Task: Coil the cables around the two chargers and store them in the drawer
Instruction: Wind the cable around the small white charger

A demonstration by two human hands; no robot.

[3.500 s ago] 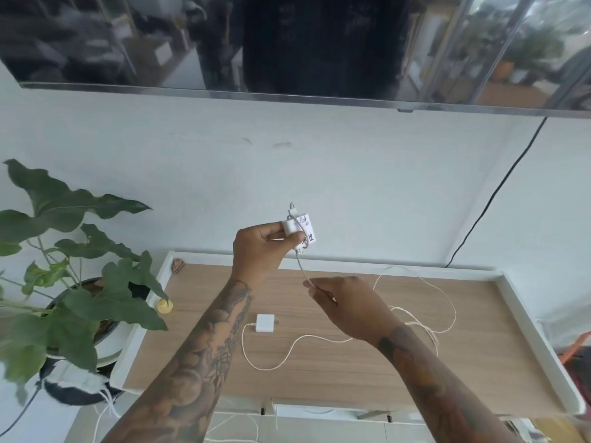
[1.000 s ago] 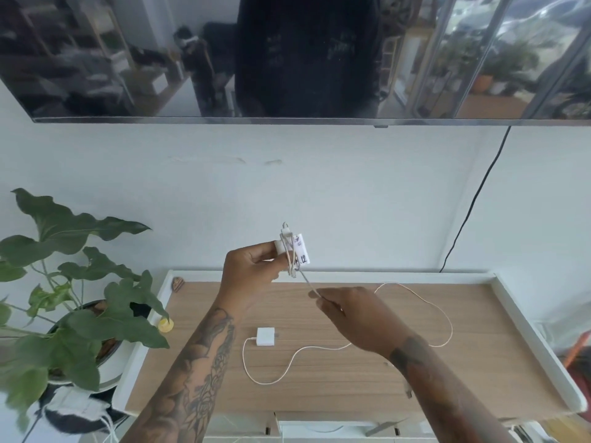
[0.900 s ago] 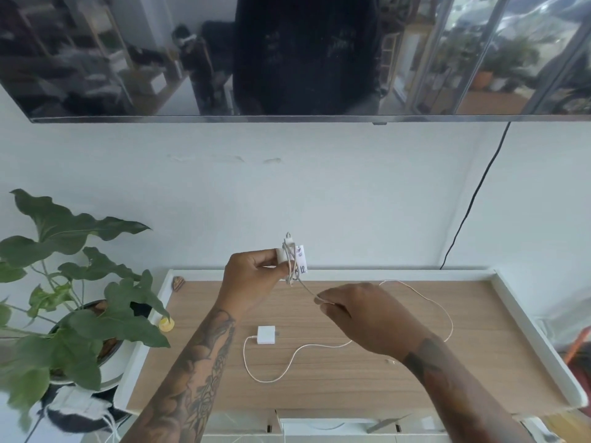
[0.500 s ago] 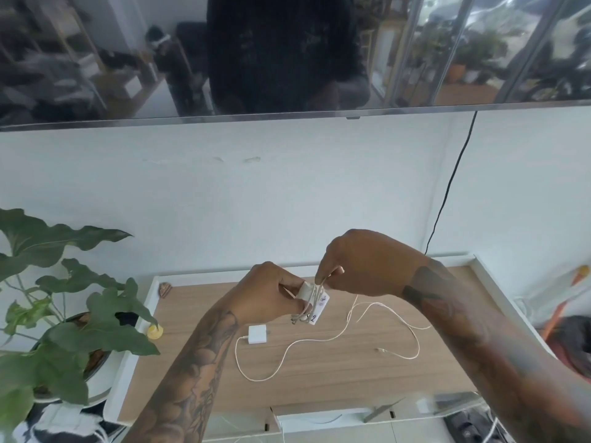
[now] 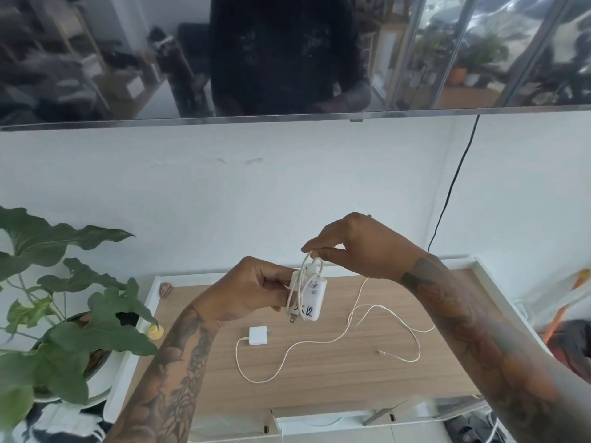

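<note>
Cable-wrapped charger point(image 5: 309, 295) aloft; second charger point(image 5: 257, 335) flat.

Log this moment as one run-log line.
left hand: grips charger | right hand: pinches cable above it | second charger: on tabletop, uncoiled

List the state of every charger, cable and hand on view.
Held charger: in the air, cable partly wound round it.
Its cable: remainder trailing to the tabletop.
Second charger: on the tabletop, cable uncoiled.
Left hand: grips the held charger.
Right hand: pinches the cable.
</note>
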